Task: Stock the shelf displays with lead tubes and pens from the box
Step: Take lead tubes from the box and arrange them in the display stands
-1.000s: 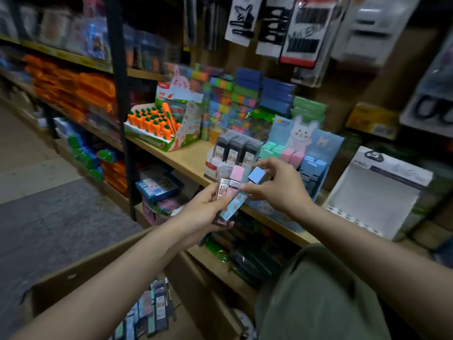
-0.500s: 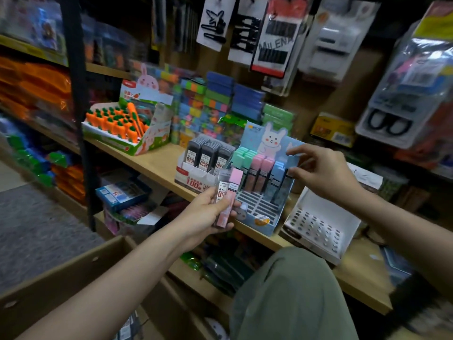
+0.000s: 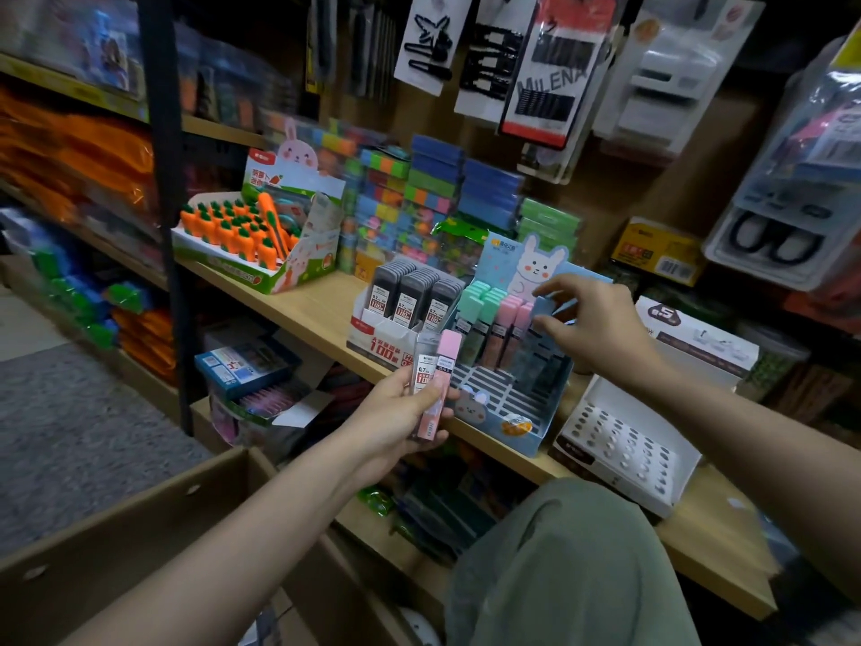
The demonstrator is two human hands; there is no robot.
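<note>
In the head view, a clear lead tube with a red label [image 3: 423, 366] and a pink plastic lead tube [image 3: 438, 387] are gripped together upright in the left hand [image 3: 396, 414]. A blue lead tube [image 3: 543, 307] is pinched by the right hand [image 3: 594, 326] over the blue cardboard rabbit display [image 3: 508, 398] on the wooden shelf [image 3: 317, 310], beyond the left hand. A brown cardboard box [image 3: 140, 519] is seen below the left forearm.

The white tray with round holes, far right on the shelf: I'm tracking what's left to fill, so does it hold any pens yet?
No, the white tray shows only bare holes, with no pens standing in them.
</note>
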